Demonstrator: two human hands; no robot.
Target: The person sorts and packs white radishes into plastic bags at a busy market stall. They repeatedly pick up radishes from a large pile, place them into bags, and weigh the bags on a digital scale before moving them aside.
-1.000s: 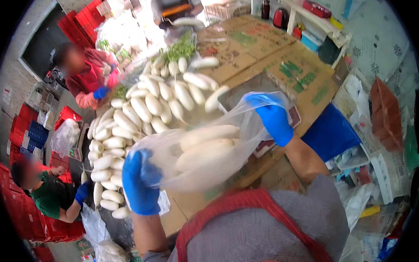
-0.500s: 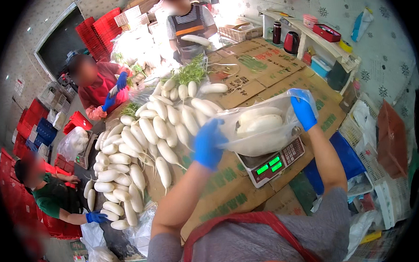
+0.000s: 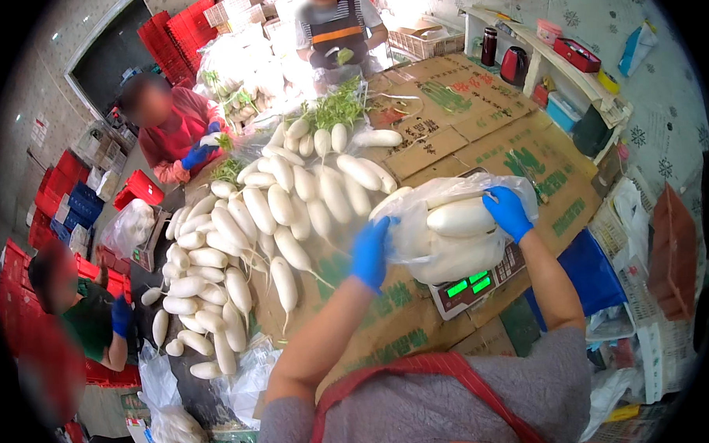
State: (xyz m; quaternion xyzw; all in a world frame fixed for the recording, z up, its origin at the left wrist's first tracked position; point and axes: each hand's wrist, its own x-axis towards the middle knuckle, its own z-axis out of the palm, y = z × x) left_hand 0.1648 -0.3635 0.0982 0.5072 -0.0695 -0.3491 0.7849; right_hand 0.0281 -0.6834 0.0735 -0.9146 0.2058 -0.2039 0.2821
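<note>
Clear plastic bag (image 3: pixel 414 247) sits on the scale (image 3: pixel 482 286), on the cardboard-covered table (image 3: pixel 446 152); several white radishes (image 3: pixel 461 218) inside, exact count unclear through the cloudy film. Left hand (image 3: pixel 370 254), blue glove, is at the bag's left side, fingers bent and blurred; can't tell if they're clamped on the plastic. Right hand (image 3: pixel 509 214), same glove, lies on the bag's right side, fingertips against it near the top radish; can't tell if they pinch the film. Scale pan is mostly hidden under the bag, display side pokes out below. Loose radish pile (image 3: pixel 260 209) lies left of the bag. Other containers: tied-looking bag (image 3: pixel 177 436) at lower left, pale lumps inside, cut off by the frame edge; blue bin (image 3: pixel 587 272) right of the table, partly behind the right forearm; light-blue tub (image 3: pixel 563 111) on the shelf, contents not readable.
</note>
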